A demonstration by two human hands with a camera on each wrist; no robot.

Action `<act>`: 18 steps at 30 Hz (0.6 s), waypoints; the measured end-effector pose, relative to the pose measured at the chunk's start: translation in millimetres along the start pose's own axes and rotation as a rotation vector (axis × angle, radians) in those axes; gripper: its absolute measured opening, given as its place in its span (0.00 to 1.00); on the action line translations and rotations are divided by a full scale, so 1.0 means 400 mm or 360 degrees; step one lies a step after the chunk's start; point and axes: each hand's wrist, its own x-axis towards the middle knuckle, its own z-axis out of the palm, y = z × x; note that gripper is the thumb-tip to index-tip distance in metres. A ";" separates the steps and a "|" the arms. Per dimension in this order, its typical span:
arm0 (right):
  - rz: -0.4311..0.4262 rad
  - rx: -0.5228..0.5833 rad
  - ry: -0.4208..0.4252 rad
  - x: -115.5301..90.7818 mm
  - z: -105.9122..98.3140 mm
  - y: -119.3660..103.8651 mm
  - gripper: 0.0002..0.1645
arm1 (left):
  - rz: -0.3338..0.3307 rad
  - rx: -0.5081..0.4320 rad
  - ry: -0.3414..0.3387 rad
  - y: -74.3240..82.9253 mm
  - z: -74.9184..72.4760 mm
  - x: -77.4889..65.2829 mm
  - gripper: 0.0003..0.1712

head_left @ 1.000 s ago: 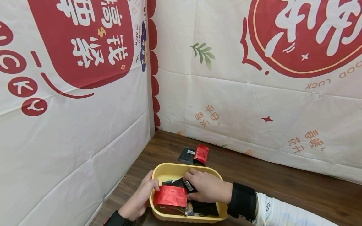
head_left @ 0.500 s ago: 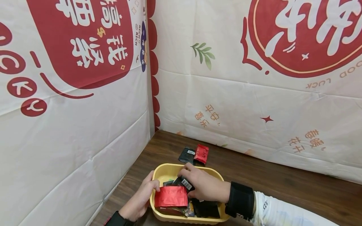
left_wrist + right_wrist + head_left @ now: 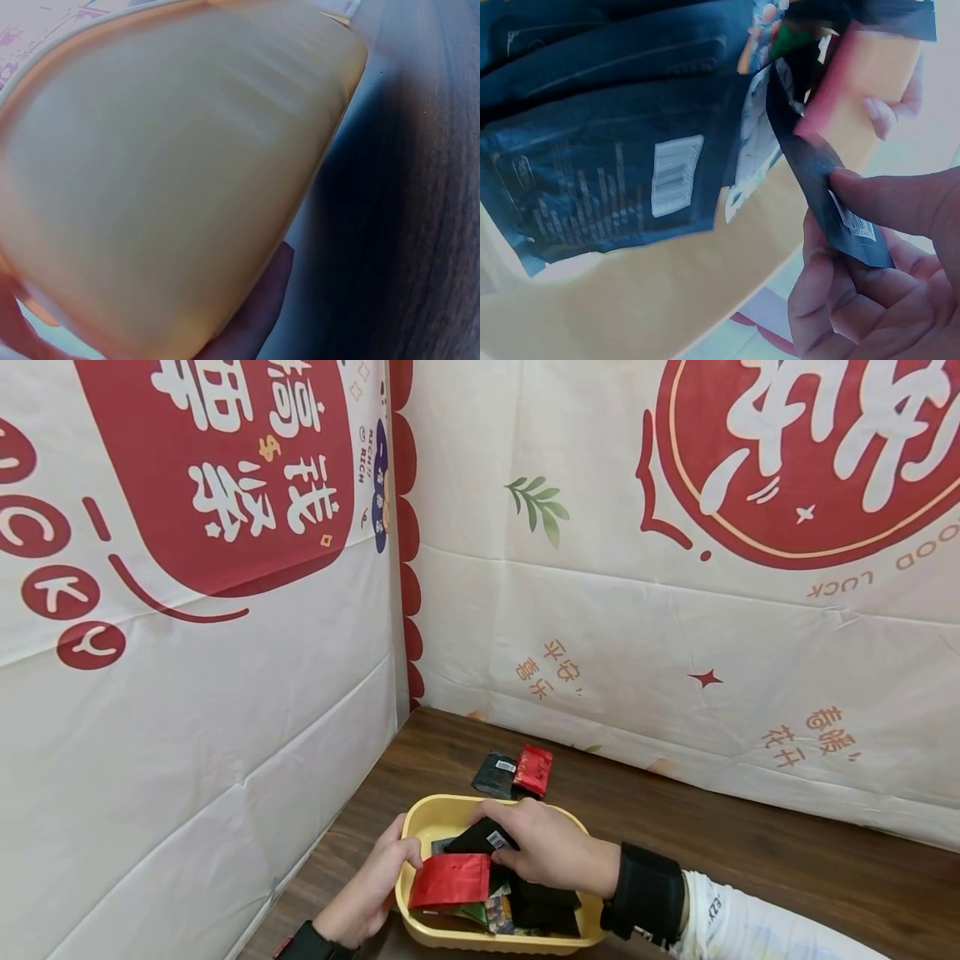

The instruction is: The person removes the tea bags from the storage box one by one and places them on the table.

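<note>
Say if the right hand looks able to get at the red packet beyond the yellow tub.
Probably yes: the red packet lies uncovered just past the tub, though the right hand pinches a black packet and might need to release it.

The tub (image 3: 504,941) looks like smooth plastic with a soft shine, and it has some ridges on its side. The red packet (image 3: 452,880) looks like thin, shiny foil, a bit wrinkly. The black packet (image 3: 474,837) looks smooth and dull, and its label (image 3: 497,840) looks like paper. The table (image 3: 720,843) looks like wood with streaky lines. The sheet (image 3: 600,635) looks like dull cloth with creases. The sleeve (image 3: 750,920) looks like soft, thin cloth.
</note>
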 end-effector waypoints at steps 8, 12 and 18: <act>0.0043 -0.0095 0.0188 -0.005 -0.028 -0.006 0.26 | 0.0011 0.0013 0.0023 -0.003 0.001 0.000 0.42; 0.0052 -0.0132 0.0306 -0.006 -0.039 -0.002 0.26 | 0.0002 0.0015 0.0033 -0.003 0.001 0.001 0.43; 0.0106 -0.0133 0.0578 -0.002 -0.078 0.013 0.26 | -0.0051 0.0016 0.0048 0.002 0.002 0.003 0.45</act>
